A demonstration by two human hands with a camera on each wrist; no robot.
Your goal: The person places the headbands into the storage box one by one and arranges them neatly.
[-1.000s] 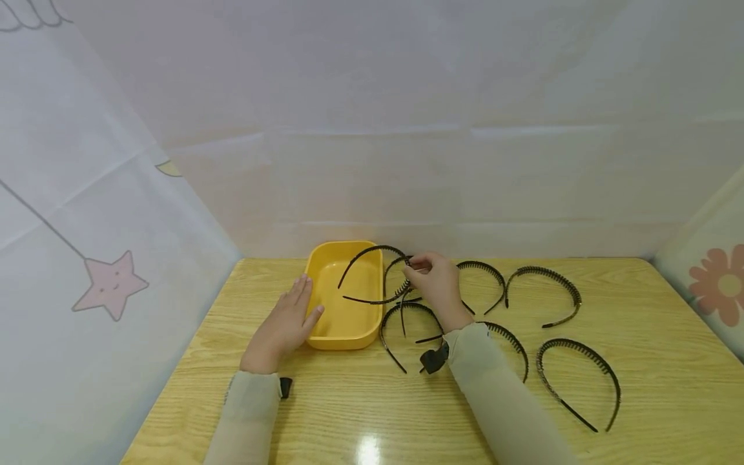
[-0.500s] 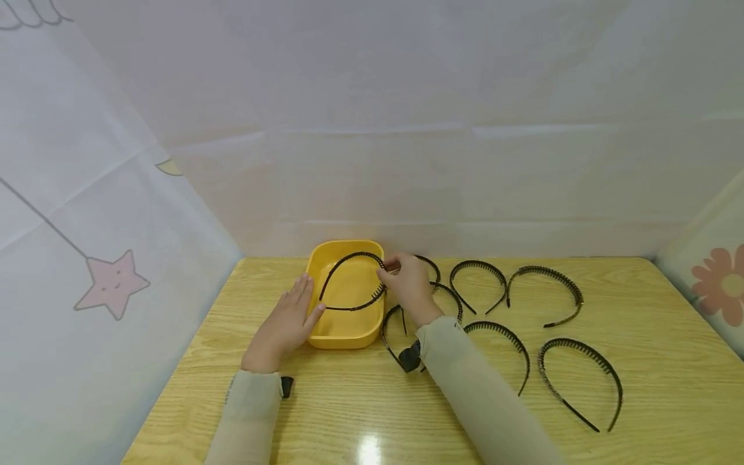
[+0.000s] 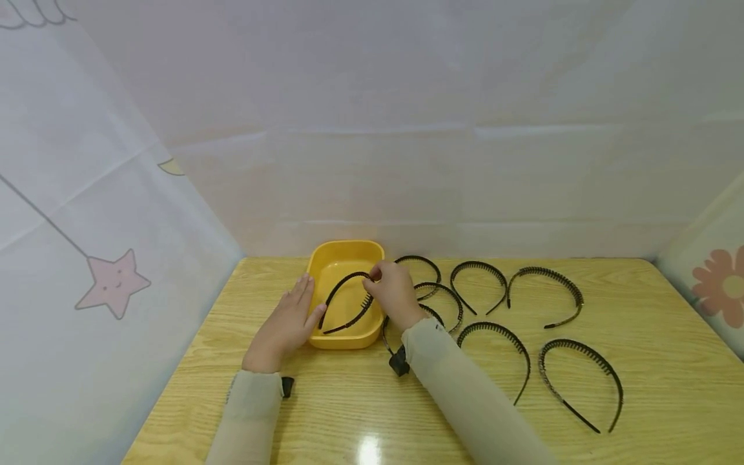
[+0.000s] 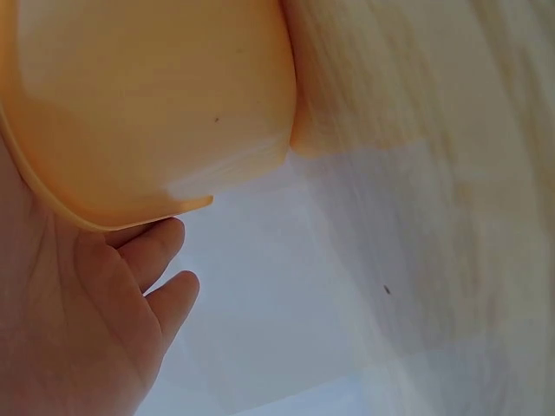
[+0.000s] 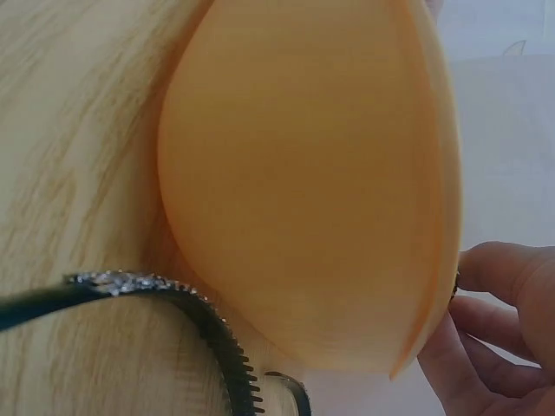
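Observation:
A yellow plastic box stands toward the back of the table. My left hand lies with straight fingers along its left rim; in the left wrist view, that hand supports the box wall from outside. Over the box's right side, my right hand pinches a black toothed headband at its curved top, and the two ends point left and down into the box. In the right wrist view, the box wall hides nearly all of that headband, while thumb and fingertips show at the rim.
Several more headbands lie right of the box, among them one at the back, one far right and one at front right. A few overlap under my right wrist. Patterned white sheets enclose the wood-grain table.
My right hand has carried the headband leftward from above the other headbands to over the box, then lowered it so its ends dip inside. My left hand has stayed on the rim.

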